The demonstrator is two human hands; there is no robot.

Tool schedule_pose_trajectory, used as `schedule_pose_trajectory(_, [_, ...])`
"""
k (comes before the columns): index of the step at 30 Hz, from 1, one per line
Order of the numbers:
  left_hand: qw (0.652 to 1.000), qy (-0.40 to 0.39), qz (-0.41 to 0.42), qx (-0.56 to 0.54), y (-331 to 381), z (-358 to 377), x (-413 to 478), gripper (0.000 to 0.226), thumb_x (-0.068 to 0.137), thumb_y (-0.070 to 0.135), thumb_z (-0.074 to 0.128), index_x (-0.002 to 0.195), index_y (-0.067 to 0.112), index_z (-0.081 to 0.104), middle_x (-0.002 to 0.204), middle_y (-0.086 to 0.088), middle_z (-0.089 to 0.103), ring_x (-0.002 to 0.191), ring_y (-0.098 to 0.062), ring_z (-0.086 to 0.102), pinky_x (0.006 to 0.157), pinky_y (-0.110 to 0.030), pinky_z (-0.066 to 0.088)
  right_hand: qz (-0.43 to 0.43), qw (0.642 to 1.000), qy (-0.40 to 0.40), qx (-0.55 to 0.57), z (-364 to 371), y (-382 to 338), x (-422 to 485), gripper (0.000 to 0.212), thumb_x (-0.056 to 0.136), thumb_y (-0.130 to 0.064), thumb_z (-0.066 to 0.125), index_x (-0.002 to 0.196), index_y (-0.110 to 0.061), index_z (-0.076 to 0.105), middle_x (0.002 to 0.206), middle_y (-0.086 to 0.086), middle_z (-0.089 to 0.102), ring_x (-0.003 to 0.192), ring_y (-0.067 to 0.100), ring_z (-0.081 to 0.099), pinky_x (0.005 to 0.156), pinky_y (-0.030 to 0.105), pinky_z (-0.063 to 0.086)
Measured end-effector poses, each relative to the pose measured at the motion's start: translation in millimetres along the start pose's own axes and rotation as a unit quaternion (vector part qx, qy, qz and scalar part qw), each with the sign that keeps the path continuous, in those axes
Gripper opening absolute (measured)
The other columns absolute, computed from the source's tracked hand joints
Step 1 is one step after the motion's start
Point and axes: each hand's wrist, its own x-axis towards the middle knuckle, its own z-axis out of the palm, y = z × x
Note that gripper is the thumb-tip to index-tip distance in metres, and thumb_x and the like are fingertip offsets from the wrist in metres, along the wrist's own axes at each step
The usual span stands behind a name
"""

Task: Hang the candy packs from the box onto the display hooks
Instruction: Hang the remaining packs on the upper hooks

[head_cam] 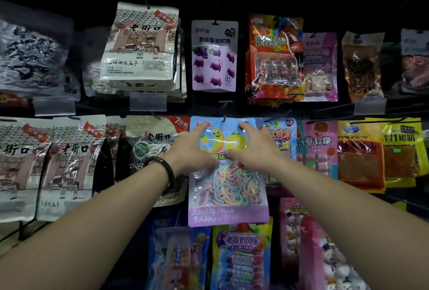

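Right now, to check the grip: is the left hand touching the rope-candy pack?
Touching. The head view shows the left hand lying on the upper left front of the pack, fingers flat against it.

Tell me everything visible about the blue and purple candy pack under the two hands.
The candy pack is a glossy plastic pouch, blue on top with cartoon fruit, a clear window showing pastel twisted ropes, and a purple band printed MIAN HUA TANG below. It is upright in the middle row, its top hole at a hook. The left hand and right hand rest on its upper half.
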Motion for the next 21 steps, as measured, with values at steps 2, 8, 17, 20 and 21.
schedule_pose_trajectory(2, [1.0,0.004,-0.006,0.011,-3,5,5,0.114,0.072,0.029,0.087,0.164,0.047,0.021,0.163,-0.001,0.044,0.11,-0.016,0.06,0.08,-0.024,0.046,0.017,1.0,-0.017,0.001,6,-2,3,0.103,0.083,-0.06,0.08,0.164,-0.046,0.017,0.167,0.011,0.006,0.093,0.032,0.068,0.095,0.044,0.057])
schedule_pose_trajectory(8, [0.998,-0.017,-0.057,0.015,-16,16,2,0.115,0.071,0.033,0.084,0.161,0.056,0.016,0.162,-0.014,0.036,0.117,-0.031,0.061,0.094,-0.035,0.054,0.015,0.996,-0.052,-0.07,13,1,-1,0.095,0.097,-0.048,0.066,0.167,-0.039,0.003,0.169,0.019,-0.008,0.127,0.049,0.058,0.103,0.05,0.054])
schedule_pose_trajectory(17, [0.991,0.063,0.076,0.09,-6,24,-121,0.038,0.097,0.048,0.064,0.133,0.043,0.055,0.127,0.012,0.046,0.112,-0.013,0.055,0.09,-0.041,0.057,-0.068,0.978,0.034,-0.192,32,25,-92,0.074,0.101,-0.047,0.059,0.163,-0.022,0.027,0.171,0.018,0.005,0.16,0.042,0.01,0.128,0.056,0.025])
schedule_pose_trajectory(20, [0.991,0.034,0.126,0.035,-15,43,-194,0.019,0.094,0.043,0.069,0.112,0.041,0.064,0.109,0.021,0.057,0.089,-0.002,0.062,0.079,-0.031,0.057,-0.162,0.975,0.071,-0.135,49,49,-135,0.039,0.1,-0.04,0.06,0.134,-0.02,0.059,0.138,0.005,0.047,0.122,0.025,0.052,0.094,0.046,0.053])
schedule_pose_trajectory(21, [0.99,0.019,0.138,0.02,-19,52,-219,0.015,0.094,0.041,0.069,0.108,0.039,0.065,0.103,0.022,0.06,0.082,-0.001,0.063,0.075,-0.028,0.056,-0.183,0.975,0.069,-0.101,57,57,-153,0.027,0.1,-0.037,0.059,0.122,-0.021,0.063,0.122,-0.002,0.053,0.103,0.019,0.056,0.08,0.042,0.053])
